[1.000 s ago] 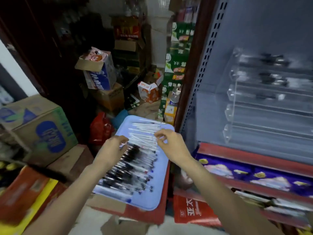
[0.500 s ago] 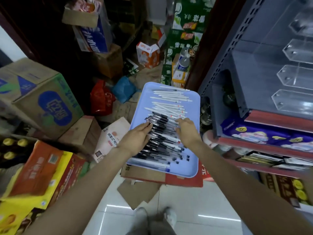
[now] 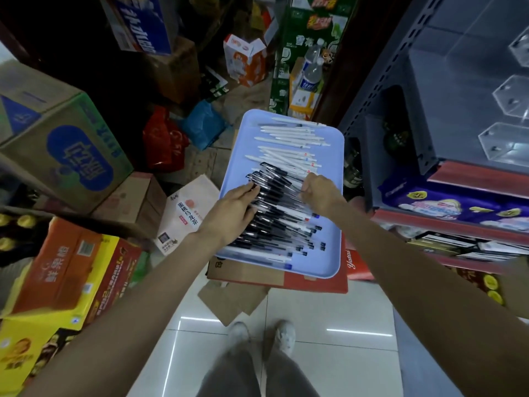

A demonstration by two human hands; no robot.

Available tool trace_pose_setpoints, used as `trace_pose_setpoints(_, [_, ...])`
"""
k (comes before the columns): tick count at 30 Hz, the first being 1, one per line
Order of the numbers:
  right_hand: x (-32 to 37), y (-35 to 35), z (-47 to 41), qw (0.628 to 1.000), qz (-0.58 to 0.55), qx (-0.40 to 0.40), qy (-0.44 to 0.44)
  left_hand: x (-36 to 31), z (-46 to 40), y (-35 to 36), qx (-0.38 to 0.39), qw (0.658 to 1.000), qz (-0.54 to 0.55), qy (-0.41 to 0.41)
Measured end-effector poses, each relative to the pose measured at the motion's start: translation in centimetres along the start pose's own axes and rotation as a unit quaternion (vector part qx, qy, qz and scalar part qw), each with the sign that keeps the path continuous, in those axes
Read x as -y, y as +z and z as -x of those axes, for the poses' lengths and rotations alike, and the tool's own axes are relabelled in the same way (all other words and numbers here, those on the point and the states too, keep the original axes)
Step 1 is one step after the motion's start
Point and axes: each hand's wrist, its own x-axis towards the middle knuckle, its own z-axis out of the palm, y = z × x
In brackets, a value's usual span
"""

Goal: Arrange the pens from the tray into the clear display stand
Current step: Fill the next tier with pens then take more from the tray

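Note:
A light blue tray (image 3: 332, 253) lies on a cardboard box in front of me. It carries several black-capped clear pens (image 3: 282, 224) in its near half and several white pens (image 3: 289, 138) in its far half. My left hand (image 3: 232, 213) lies flat on the left side of the black pens, fingers straight. My right hand (image 3: 322, 193) is at their right ends, fingers curled down onto the pens; the fingertips are hidden. The clear display stand (image 3: 512, 93) sits on the grey shelf at the upper right, only its left ends in view.
Cardboard boxes (image 3: 65, 156) and drink cartons (image 3: 65, 276) crowd the floor at left. A grey shelf unit (image 3: 400, 90) with packaged goods (image 3: 458, 207) stands at right. My feet (image 3: 263, 336) are on white floor tiles below the tray.
The view has tilted down and the display stand has slid toward the upper right edge. Both hands moved from the white pens to the black pens and have stayed there.

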Motion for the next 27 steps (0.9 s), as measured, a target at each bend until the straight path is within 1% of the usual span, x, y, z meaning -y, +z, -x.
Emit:
trace_pose_setpoints(2, [0.1,-0.1,0.1,0.999,-0.028,0.018,0.000,0.1,0.0,0.0,0.001,1.000,-0.002,0.000])
trace_pose_setpoints(6, [0.3,-0.5,0.2,0.998,-0.046,0.049,-0.019,0.1,0.0,0.0,0.007,1.000,0.006,-0.001])
trace_pose_setpoints(9, [0.2,-0.5,0.1,0.997,-0.057,0.049,-0.003,0.1,0.1,0.1,0.006,1.000,0.011,-0.005])
trace_pose_setpoints(12, [0.3,-0.4,0.0,0.997,-0.063,0.047,-0.006,0.1,0.2,0.2,0.008,1.000,0.011,-0.011])
trace_pose_setpoints(16, [0.4,-0.6,0.6,0.999,-0.048,0.020,-0.016,-0.1,0.1,0.0,0.019,0.999,0.036,-0.022])
trace_pose_setpoints(19, [0.4,-1.1,1.7,0.996,-0.076,-0.021,-0.034,-1.1,-0.3,-1.0,-0.007,0.994,0.098,-0.043])
trace_pose_setpoints(21, [0.5,-1.6,2.8,0.988,-0.139,-0.040,-0.052,-2.8,-0.9,-2.0,-0.029,0.986,0.153,-0.062])
trace_pose_setpoints(22, [0.6,-2.0,3.5,0.981,-0.177,-0.046,-0.063,-4.0,-1.3,-2.6,-0.034,0.977,0.196,-0.080])
trace_pose_setpoints(24, [1.0,-3.0,5.1,0.966,-0.241,-0.055,-0.080,-6.7,-2.5,-3.9,-0.033,0.945,0.308,-0.102])
trace_pose_setpoints(25, [1.0,-3.7,5.9,0.960,-0.260,-0.060,-0.088,-8.0,-3.0,-4.4,-0.033,0.929,0.355,-0.100])
trace_pose_setpoints(27, [0.8,-5.4,7.0,0.950,-0.285,-0.074,-0.104,-10.7,-4.3,-5.5,-0.044,0.903,0.417,-0.094])
